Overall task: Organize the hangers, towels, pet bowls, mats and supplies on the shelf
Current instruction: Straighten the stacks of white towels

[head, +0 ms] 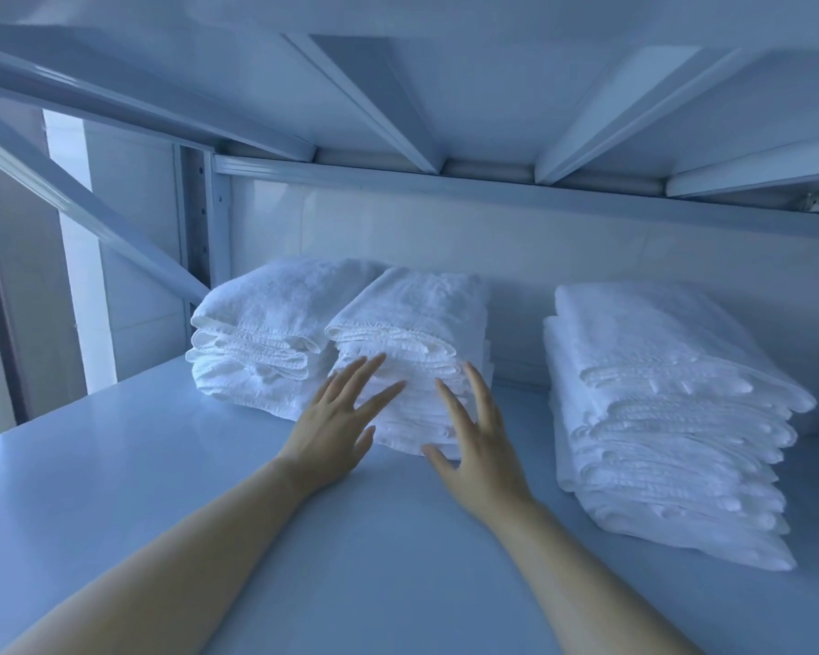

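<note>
Pale tiled wall behind; dark frame (door or window) at left.

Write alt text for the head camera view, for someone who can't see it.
The left hand and right hand, fingers spread, reach to the front of the middle towel stack on a white shelf. A left stack sits close beside it; a taller right stack stands apart. Another shelf's underside is overhead.
</note>
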Motion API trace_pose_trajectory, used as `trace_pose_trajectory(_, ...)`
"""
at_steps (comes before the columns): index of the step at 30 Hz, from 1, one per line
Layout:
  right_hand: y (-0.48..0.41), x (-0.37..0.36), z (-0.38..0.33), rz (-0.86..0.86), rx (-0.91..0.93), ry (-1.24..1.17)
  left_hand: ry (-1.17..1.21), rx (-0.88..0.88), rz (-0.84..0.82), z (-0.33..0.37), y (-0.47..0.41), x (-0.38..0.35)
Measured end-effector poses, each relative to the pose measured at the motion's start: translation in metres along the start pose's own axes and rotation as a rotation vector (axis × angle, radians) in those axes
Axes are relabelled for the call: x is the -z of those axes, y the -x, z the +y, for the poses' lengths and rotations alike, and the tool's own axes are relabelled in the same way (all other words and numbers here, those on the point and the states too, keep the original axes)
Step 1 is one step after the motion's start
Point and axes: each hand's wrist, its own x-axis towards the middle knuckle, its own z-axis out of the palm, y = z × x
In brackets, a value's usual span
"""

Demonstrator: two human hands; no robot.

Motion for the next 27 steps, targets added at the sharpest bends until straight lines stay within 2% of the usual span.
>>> trace_pose_trajectory(5,0.0,-0.002,0.005,0.045,-0.141,-0.081,0.01,-0.101,-0.078,0.001,0.0,-0.005)
trace_pose_trajectory(12,-0.002,-0.004,0.006,-0.126,-0.198,-0.236,-0.043,-0.079,-0.119,-0.001,-0.002,-0.003)
trace_pose_trajectory(16,-0.004,-0.001,0.006,-0.214,-0.221,-0.243,-0.052,-0.045,-0.141,-0.003,-0.003,-0.003)
trace_pose_trajectory(22,0.001,0.003,-0.004,-0.118,-0.2,-0.109,-0.023,-0.038,-0.136,0.0,0.003,-0.001)
trace_pose_trajectory(25,-0.003,0.018,-0.016,-0.056,-0.199,-0.071,0.094,0.067,-0.068,0.012,-0.002,0.009)
trace_pose_trajectory(27,-0.003,0.037,-0.018,-0.055,-0.169,-0.008,0.124,0.066,-0.018,0.026,-0.014,0.017)
